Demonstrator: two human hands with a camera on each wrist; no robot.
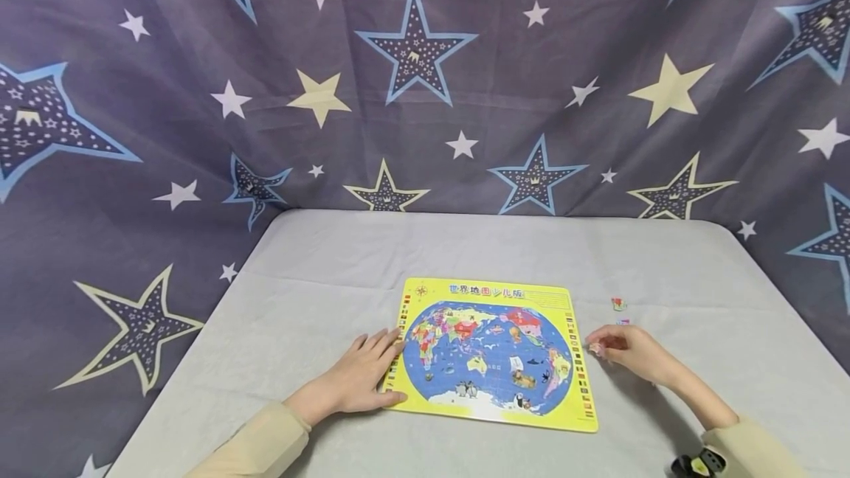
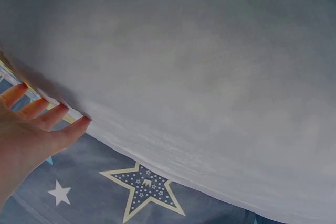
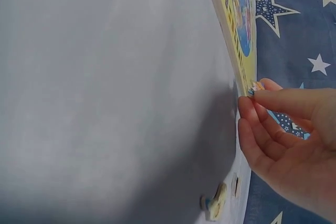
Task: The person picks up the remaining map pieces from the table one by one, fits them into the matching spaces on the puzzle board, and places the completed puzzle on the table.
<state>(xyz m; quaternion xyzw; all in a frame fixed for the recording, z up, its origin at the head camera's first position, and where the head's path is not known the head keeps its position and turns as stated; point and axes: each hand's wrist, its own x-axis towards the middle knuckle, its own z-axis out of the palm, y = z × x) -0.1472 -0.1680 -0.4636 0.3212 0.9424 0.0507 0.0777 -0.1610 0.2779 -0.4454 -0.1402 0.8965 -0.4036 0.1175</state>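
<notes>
A yellow-bordered world map puzzle board (image 1: 488,417) lies flat on the table, with a blue oval map and rows of small flags along its sides. My left hand (image 1: 364,372) rests at the board's left edge, fingers spread and fairly straight; the left wrist view shows the same hand (image 2: 39,129) from the side. Just off the board's right edge, my right hand (image 1: 631,352) pinches a small puzzle piece (image 3: 255,88) between thumb and fingertips. What is printed on that piece is too small to tell.
Two loose puzzle pieces lie right of the board: a red and green one (image 1: 619,304) and a purplish one (image 1: 623,321) partly behind my right hand. A pale grey cloth (image 1: 319,257) covers the table. Behind it hangs a dark star-patterned curtain (image 1: 465,124).
</notes>
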